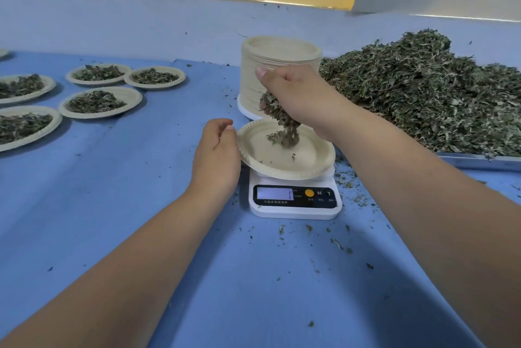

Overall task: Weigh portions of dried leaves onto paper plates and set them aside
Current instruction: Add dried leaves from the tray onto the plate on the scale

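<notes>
Above the scale plate (311, 163), right hand (298, 93) grips leaves (277, 112); relaxed left hand (217, 153) hovers beside its rim.

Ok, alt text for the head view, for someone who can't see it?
A person's right hand drops dried leaves onto a paper plate on a white scale; the left hand hovers loosely curled beside its rim. Filled plates sit left, a leaf pile right.

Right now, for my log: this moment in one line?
right hand: dropping leaves | plate: on scale | left hand: beside plate rim
</notes>
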